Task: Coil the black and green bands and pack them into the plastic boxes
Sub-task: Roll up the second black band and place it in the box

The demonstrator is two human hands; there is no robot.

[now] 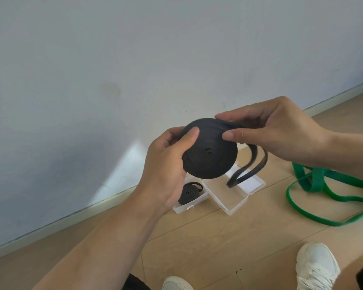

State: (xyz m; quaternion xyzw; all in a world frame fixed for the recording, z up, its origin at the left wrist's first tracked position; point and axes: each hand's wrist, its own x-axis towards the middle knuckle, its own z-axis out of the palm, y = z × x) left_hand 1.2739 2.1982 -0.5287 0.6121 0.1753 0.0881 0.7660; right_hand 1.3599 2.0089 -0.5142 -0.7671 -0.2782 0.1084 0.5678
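A black band [210, 151] is wound into a thick flat coil, held up in the air at mid-frame. My left hand [166, 164] grips the coil from the left, thumb on its face. My right hand [275, 130] pinches the coil's upper right edge, where the loose tail [249, 170] hangs down in a loop. Below it an open clear plastic box [233, 197] lies on the floor. A second clear box [189, 204] to its left holds another coiled black band [188, 193]. Uncoiled green bands [323, 185] lie tangled on the floor at the right.
The floor is light wood planks [197, 248], meeting a pale wall [113, 59] with a white skirting board. My white shoes [316, 266] show at the bottom right, with a dark trouser leg at the bottom edge.
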